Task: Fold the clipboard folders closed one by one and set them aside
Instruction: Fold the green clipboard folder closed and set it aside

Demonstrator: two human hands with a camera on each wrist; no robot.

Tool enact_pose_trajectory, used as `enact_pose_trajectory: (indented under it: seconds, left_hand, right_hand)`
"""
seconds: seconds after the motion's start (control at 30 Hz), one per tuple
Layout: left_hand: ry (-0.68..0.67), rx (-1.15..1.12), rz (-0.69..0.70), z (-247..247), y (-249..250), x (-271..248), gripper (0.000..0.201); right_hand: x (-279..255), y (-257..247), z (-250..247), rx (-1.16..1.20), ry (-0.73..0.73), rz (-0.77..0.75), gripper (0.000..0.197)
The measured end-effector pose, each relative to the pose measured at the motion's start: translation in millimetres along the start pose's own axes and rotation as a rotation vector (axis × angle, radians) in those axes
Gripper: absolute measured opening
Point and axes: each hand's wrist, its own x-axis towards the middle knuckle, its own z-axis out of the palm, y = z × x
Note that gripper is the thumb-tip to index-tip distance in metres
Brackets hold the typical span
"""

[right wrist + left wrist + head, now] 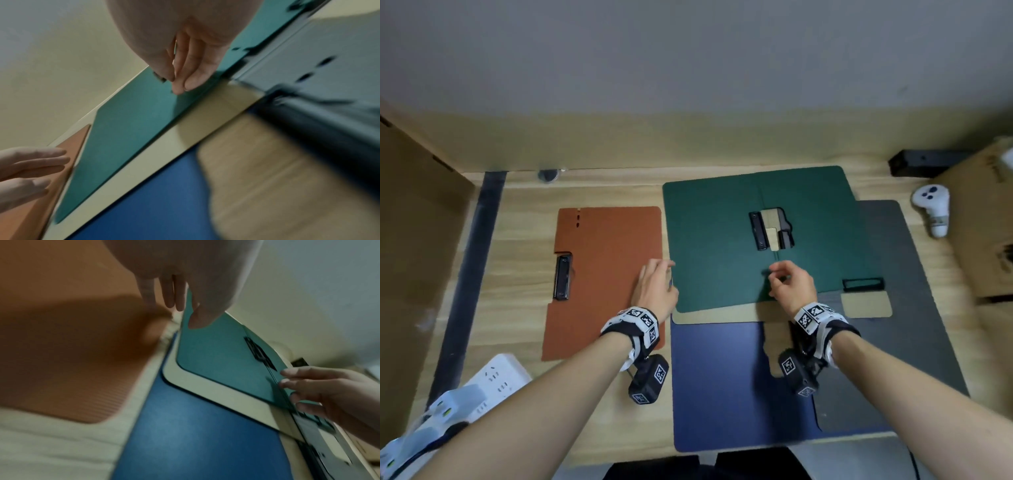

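An open green folder [715, 246] tops a stack at centre right, its black clip [760, 231] by the spine. Under it lie a beige folder [722, 316], a blue folder [722, 383] and a grey folder [893, 342]. A closed orange folder [606, 274] lies flat to the left. My left hand [657, 284] is at the green cover's left edge, fingers straight; in the left wrist view its thumb [195, 318] overlaps that cover [222, 356]. My right hand [787, 284] sets its fingertips [180, 89] on the green folder [131, 123] near the spine and holds nothing.
The wooden table [524, 240] carries a white power strip [493, 380] at the front left and a white controller [933, 209] at the right. Cardboard boxes stand at the left [414, 240] and right [983, 222]. A black strip [472, 267] runs along the left.
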Motion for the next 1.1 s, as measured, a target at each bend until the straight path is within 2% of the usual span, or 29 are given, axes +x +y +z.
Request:
enact_pose_trajectory:
  seconds: [0.13, 0.27, 0.4, 0.53, 0.67, 0.93, 1.1]
  left_hand:
    - [-0.068, 0.063, 0.124, 36.3, 50.4, 2.9, 0.045]
    - [-0.148, 0.093, 0.228, 64.1, 100.7, 12.0, 0.046]
    - [-0.225, 0.142, 0.289, 92.7, 144.9, 29.5, 0.057]
    - [-0.341, 0.350, 0.389, 114.5, 177.3, 43.0, 0.080]
    - [-0.430, 0.554, 0.350, 129.3, 197.3, 47.4, 0.096]
    - [-0.391, 0.692, 0.316, 127.5, 211.2, 51.0, 0.100]
    - [-0.393, 0.700, 0.327, 127.4, 210.9, 52.5, 0.099]
  right_hand:
    - [-3.6, 40.4, -53.9, -0.073, 0.097, 0.015, 0.019]
    - [2.0, 72.3, -101.0, -0.111, 0.120, 0.074, 0.026]
    - [13.6, 94.8, -131.8, -0.176, 0.165, 0.102, 0.035]
    - [31.5, 105.4, -144.9, -0.308, 0.036, 0.034, 0.046]
    - [49.1, 108.4, -154.7, -0.431, -0.060, -0.015, 0.045]
    - [78.5, 101.0, -166.6, -0.607, -0.263, -0.097, 0.036]
    - [83.1, 98.7, -169.8, -0.682, -0.284, -0.170, 0.038]
